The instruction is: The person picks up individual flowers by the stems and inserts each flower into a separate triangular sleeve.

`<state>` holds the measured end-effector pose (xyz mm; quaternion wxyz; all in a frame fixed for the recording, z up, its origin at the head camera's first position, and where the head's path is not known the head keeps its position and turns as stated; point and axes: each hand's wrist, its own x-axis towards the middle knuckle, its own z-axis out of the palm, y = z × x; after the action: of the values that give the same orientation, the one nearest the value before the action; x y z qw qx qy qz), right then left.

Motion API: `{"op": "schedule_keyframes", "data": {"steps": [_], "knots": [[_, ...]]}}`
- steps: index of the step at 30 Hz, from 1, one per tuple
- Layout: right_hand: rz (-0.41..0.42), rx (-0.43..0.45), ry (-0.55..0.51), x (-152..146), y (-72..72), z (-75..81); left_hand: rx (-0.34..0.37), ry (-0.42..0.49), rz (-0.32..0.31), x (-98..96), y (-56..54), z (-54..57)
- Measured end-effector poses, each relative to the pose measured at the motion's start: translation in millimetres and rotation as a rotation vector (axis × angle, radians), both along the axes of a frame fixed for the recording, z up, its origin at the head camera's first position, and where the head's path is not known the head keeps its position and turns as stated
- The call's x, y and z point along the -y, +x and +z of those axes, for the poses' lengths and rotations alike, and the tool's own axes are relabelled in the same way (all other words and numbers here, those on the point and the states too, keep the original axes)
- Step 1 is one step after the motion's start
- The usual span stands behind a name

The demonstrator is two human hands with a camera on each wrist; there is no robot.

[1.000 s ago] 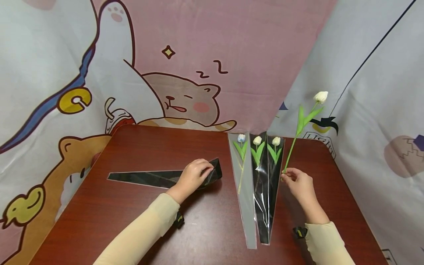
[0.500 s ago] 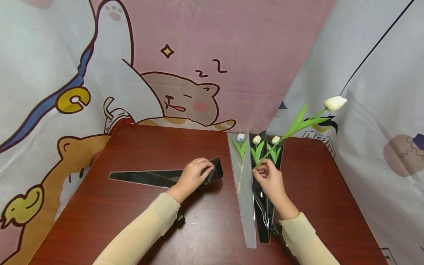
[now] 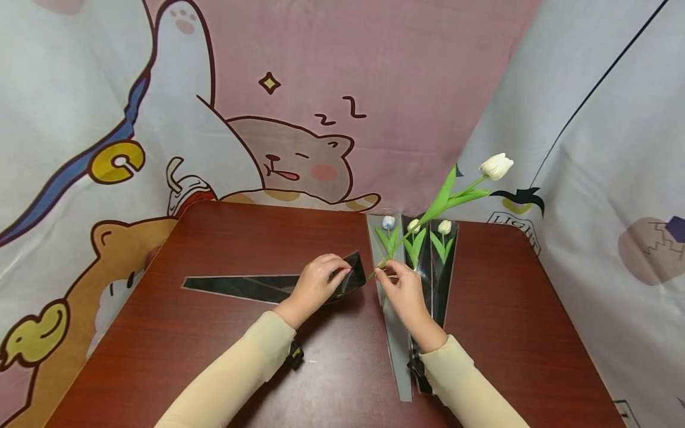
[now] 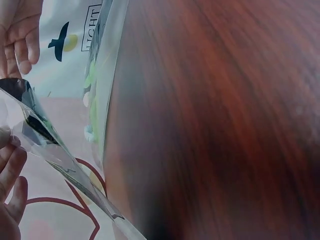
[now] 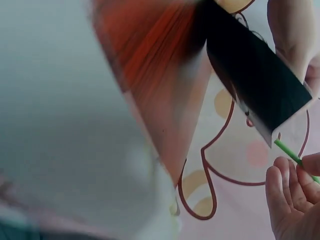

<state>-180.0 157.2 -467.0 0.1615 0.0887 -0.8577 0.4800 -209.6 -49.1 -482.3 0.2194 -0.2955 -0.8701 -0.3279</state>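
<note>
My left hand (image 3: 319, 280) pinches the wide mouth of a black flower sleeve (image 3: 235, 288), whose narrow end points left. In the left wrist view the sleeve's clear front (image 4: 60, 155) shows beside my fingers. Between thumb and fingertips my right hand (image 3: 402, 291) grips the lower stem of a white tulip (image 3: 496, 167) with green leaves, its bloom leaning up to the right. The right wrist view has the green stem's tip (image 5: 285, 147) close to the sleeve's opening (image 5: 265, 75), apart from it.
Beneath my right forearm lie a grey sleeve (image 3: 398, 356) with a blue tulip (image 3: 388, 222) and two black sleeves (image 3: 442, 279) with white tulips (image 3: 445, 227). They rest side by side on the brown wooden table (image 3: 514, 309). A cartoon-printed cloth (image 3: 407, 89) hangs behind.
My right hand has carried the white tulip leftward across the filled sleeves, and its stem end is now near the left hand. The held sleeve has shifted slightly right.
</note>
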Motion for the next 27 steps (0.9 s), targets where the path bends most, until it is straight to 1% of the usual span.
{"op": "schedule_keyframes", "data": {"steps": [2, 6, 9, 12, 14, 16, 19, 21, 25, 27], "knots": [[-0.009, -0.021, -0.017, 5.1, -0.6, -0.7, -0.006, 0.004, 0.0, -0.9, 0.4, 0.2], [0.001, -0.042, -0.08, 11.6, -0.5, -2.3, -0.013, 0.003, 0.004, -2.1, 1.2, 0.8], [0.004, -0.047, -0.141, 14.0, 0.1, -2.3, -0.017, 0.002, 0.004, -2.9, 1.4, 0.6], [-0.003, -0.032, -0.171, 15.6, 1.0, 1.0, -0.02, 0.003, 0.003, -3.0, 1.4, 0.0], [-0.007, -0.016, -0.159, 18.5, 5.5, 11.4, -0.018, 0.005, 0.001, -3.0, 1.5, -0.1], [-0.001, -0.004, -0.133, 18.4, 5.7, 11.6, -0.014, 0.008, 0.001, -3.4, 1.8, -0.2], [0.0, 0.008, -0.087, 17.1, 4.8, 8.3, -0.008, 0.014, -0.003, -4.6, 2.5, -0.2], [-0.009, 0.008, -0.065, 13.9, -0.1, -2.0, -0.006, 0.013, -0.003, -5.3, 2.8, -0.3], [-0.033, -0.002, -0.023, 13.5, -1.5, -2.4, -0.008, 0.011, -0.003, -5.6, 3.0, 0.1], [-0.032, -0.021, -0.025, 13.8, -1.7, -2.7, -0.01, 0.016, -0.004, -5.6, 3.2, 0.4]]}}
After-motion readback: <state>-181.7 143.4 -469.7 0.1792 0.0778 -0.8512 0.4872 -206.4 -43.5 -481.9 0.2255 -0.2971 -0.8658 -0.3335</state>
